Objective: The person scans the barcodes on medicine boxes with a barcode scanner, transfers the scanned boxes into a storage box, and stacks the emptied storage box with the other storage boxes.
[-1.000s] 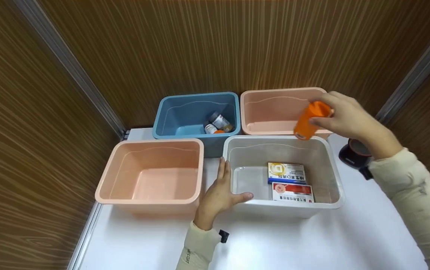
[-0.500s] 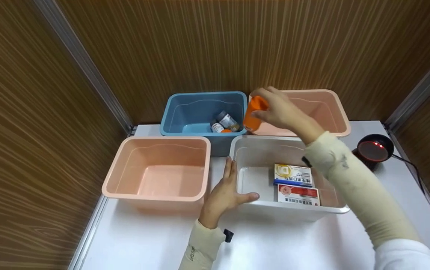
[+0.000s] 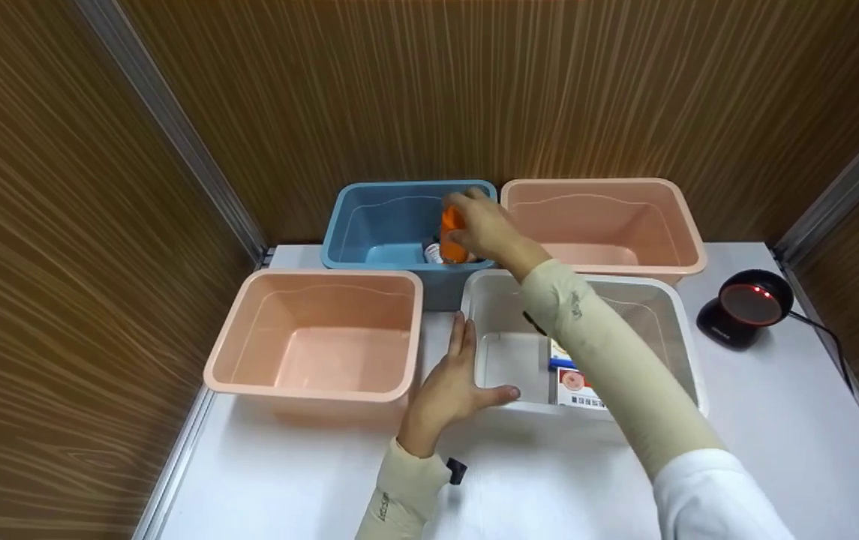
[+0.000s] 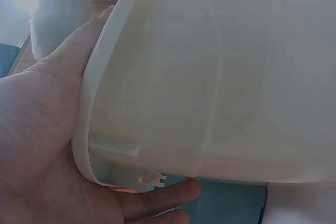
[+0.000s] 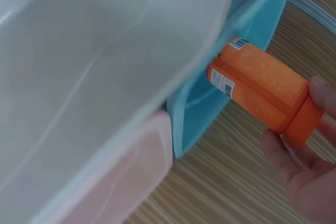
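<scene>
My right hand (image 3: 478, 225) grips an orange pill bottle (image 3: 451, 234) by its cap end and holds it inside the blue bin (image 3: 354, 217), above the small bottles lying at the bin's right side. In the right wrist view the orange bottle (image 5: 260, 88) points down past the blue bin's wall (image 5: 210, 114), pinched by my fingers (image 5: 299, 166). My left hand (image 3: 453, 382) rests flat against the left corner of the clear bin (image 3: 662, 300), thumb along its front rim. The left wrist view shows that palm (image 4: 42, 145) against the clear bin's rim (image 4: 94, 108). Two medicine boxes (image 3: 575, 386) lie in the clear bin, partly hidden by my right arm.
A pink bin (image 3: 249, 345) stands front left and another pink bin (image 3: 669, 217) back right. A black scanner (image 3: 744, 307) with a red light sits at the right on the white table (image 3: 774, 450). Wood-grain walls enclose the table on three sides.
My right hand has carried the orange bottle leftward from over the back right pink bin into the blue bin. The left hand has stayed on the clear bin.
</scene>
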A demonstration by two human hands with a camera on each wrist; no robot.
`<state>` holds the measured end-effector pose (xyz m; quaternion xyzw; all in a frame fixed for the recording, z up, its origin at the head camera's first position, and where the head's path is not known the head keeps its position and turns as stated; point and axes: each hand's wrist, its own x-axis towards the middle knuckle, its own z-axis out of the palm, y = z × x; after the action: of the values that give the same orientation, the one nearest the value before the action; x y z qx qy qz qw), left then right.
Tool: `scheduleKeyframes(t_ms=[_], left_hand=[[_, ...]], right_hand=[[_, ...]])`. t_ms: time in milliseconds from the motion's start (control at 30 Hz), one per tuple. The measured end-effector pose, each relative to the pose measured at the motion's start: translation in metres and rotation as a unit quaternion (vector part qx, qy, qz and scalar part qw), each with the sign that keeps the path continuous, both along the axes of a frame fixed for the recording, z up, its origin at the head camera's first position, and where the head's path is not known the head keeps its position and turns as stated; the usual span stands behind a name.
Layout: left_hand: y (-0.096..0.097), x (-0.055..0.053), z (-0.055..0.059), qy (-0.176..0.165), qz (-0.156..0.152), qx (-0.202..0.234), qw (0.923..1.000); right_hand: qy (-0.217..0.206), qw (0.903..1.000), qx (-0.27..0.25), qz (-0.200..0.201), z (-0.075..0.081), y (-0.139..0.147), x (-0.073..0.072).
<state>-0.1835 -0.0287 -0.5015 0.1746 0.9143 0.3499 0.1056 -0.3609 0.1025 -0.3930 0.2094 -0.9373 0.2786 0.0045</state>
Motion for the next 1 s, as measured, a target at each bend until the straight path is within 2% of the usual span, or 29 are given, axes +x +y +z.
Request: scheduleKeyframes(t_ms=[200,367,567,867,1000], left_hand=[[0.002,0.003,-0.001,0.008,0.0,0.0,1.0],[0.002,0.005,-0.001,0.013,-0.002,0.0,0.9999],[0.003,0.006,0.0,0.011,0.0,0.0,0.9999],[0.003,0.006,0.0,0.003,0.009,-0.003,1.0],[0.004,0.006,0.0,0.003,0.007,0.0,1.0]], right_hand=[[-0.023,0.9994,0.02,0.016,-0.014,-0.014,-0.004],[-0.007,0.9985,0.05,0.02,-0.022,-0.017,-0.006],[-0.004,0.9986,0.047,0.023,-0.031,-0.015,-0.007],[0.008,0.9986,0.041,0.034,-0.037,-0.019,-0.004],[-0.001,0.9986,0.041,0.035,-0.036,-0.019,-0.001]])
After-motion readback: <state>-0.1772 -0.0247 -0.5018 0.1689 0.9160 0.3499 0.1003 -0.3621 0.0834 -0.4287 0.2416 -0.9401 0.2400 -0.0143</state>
